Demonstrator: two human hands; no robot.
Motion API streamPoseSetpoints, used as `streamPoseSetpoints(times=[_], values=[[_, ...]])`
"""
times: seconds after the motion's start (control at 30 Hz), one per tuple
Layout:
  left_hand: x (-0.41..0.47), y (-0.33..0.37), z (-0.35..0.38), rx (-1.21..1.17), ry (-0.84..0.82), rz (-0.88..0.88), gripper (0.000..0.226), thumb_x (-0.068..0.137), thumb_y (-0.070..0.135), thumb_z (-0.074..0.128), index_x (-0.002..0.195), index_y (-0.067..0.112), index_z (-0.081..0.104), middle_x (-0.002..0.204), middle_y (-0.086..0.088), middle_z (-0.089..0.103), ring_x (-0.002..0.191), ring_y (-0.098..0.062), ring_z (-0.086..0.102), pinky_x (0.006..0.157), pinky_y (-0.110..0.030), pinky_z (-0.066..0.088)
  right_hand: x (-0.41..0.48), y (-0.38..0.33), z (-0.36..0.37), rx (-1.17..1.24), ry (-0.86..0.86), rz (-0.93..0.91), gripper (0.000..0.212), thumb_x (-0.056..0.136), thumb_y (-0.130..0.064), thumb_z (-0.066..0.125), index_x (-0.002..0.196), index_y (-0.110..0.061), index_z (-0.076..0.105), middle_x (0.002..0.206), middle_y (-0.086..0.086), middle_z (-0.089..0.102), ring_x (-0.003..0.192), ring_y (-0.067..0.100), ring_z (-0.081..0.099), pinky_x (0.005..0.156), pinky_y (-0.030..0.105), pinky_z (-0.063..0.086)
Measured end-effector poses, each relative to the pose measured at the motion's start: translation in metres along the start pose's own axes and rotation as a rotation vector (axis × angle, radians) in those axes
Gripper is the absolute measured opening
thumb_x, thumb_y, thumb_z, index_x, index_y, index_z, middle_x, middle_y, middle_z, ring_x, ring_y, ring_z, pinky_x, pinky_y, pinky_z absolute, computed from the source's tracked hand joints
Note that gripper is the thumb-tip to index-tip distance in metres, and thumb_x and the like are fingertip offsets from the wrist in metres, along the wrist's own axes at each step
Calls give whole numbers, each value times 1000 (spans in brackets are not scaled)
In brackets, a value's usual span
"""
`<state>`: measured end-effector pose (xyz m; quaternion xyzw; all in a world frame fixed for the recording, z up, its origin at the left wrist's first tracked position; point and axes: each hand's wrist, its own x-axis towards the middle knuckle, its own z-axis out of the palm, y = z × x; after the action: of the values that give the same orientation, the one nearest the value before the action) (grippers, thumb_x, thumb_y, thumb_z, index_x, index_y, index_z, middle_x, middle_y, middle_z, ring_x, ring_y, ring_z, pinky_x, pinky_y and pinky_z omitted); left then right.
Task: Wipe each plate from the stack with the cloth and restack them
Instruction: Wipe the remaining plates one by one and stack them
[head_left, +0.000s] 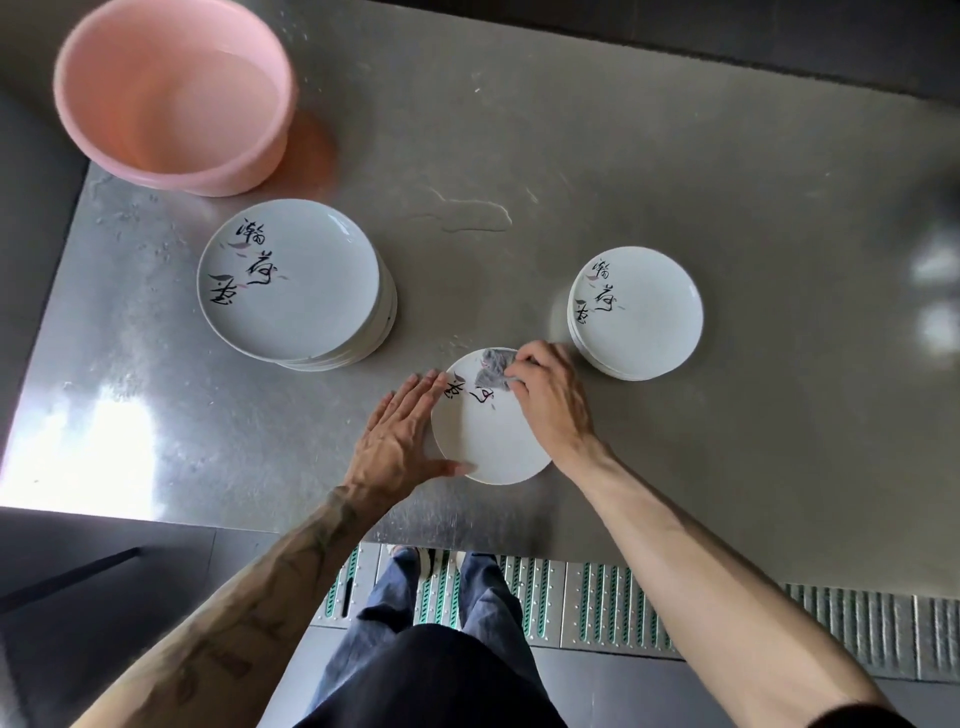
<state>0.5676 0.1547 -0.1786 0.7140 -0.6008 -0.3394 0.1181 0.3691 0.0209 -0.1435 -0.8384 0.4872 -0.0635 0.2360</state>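
A single white plate (485, 441) with black brush writing lies flat on the steel table in front of me. My right hand (548, 397) presses a grey cloth (496, 370) onto the plate's far part. My left hand (397, 441) lies flat against the plate's left rim, fingers extended, thumb at the near rim. A tall stack of the same plates (296, 286) stands to the left. A lower stack (636, 312) stands to the right, just beyond my right hand.
A pink plastic basin (171, 93) holding water stands at the back left. A small puddle (467, 210) lies on the steel table (727, 467) behind the plates. The table's near edge runs just below my forearms, with floor grating beneath.
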Motion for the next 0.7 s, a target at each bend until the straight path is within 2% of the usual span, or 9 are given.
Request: streamPoseSetpoints(times=[0.2,0.27,0.37,0.53,0.7], values=[[-1,5,0,11,22,-6,124,68,73,79,164,23,17,167,12,8,158,-9,6,129,-33,3,2,-39,15,75,-94,-134,9,88,-4,69,94,-3,76,109,9,64,105,33,56,95,44,47],[-2,5,-1,9,8,1,126,68,74,78,165,26,13,167,15,5,158,-9,4,129,-36,4,4,-32,11,60,-98,-136,11,90,-5,68,96,-4,76,111,8,65,106,32,56,94,43,48],[-2,5,-2,-2,-7,7,126,69,76,77,165,31,8,168,18,3,158,-8,2,129,-37,4,3,-14,0,7,-33,-56,10,91,-9,69,98,-6,76,110,6,65,104,31,54,88,44,50],[-2,7,-3,4,-5,-1,125,70,73,78,165,30,9,169,16,6,158,-9,3,129,-39,5,-40,-1,-1,-4,97,117,6,87,-9,74,92,-9,77,101,5,66,93,31,57,75,42,55],[-3,7,-1,9,-4,-4,125,70,74,78,165,32,7,168,17,3,158,-9,2,130,-38,4,-21,-17,12,130,103,209,12,84,-6,74,95,-9,78,104,5,66,97,29,59,87,39,51]])
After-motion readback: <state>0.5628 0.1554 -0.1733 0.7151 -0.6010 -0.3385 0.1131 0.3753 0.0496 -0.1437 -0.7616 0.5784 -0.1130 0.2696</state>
